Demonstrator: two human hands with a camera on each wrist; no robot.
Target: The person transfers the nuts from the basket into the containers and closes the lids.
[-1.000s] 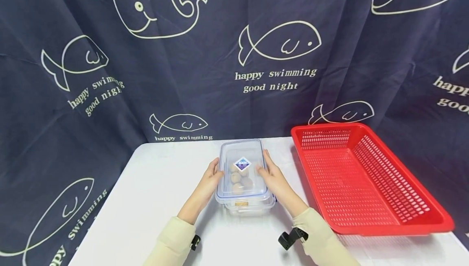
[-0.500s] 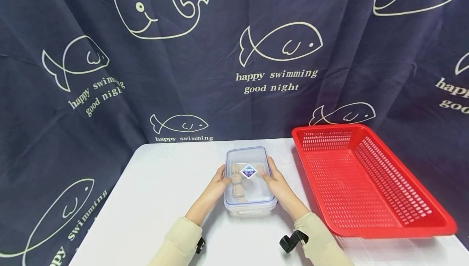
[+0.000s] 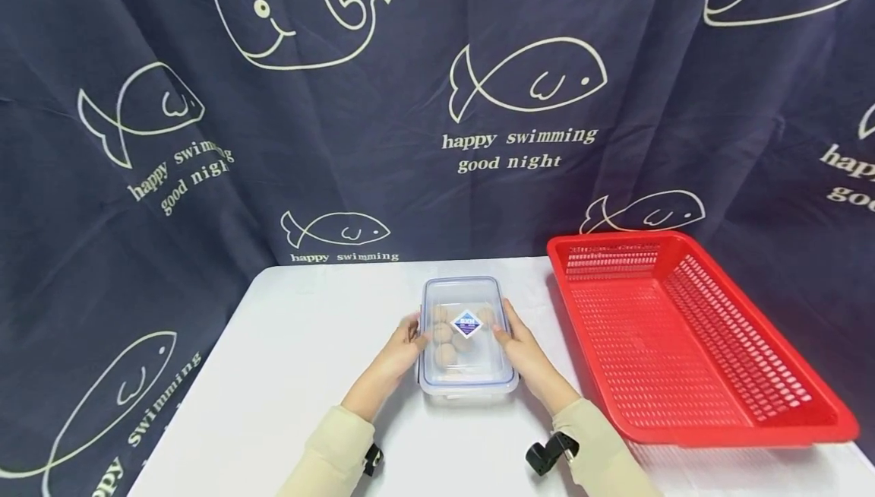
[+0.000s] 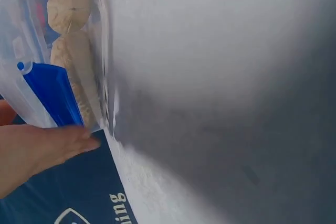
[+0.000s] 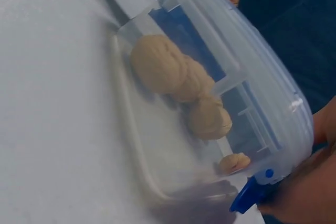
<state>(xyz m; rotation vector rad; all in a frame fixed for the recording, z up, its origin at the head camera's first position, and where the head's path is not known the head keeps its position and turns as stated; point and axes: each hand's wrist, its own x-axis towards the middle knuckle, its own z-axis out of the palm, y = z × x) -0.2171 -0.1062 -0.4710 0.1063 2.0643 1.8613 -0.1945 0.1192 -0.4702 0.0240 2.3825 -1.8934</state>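
A clear plastic container with a blue-rimmed lid stands on the white table, with round tan walnuts inside. My left hand grips its left edge and my right hand grips its right edge, thumbs on the lid. In the left wrist view a blue latch sits just above my left hand's fingers. The right wrist view shows another blue latch beside my right hand.
A large red perforated basket lies on the table to the right of the container, close to my right arm. A dark curtain printed with fish hangs behind the table. Bare white tabletop lies to the left.
The lid, held skewed and shifted left over the box a second ago, now lies square on it. Both hands have come slightly nearer and stay on the sides.
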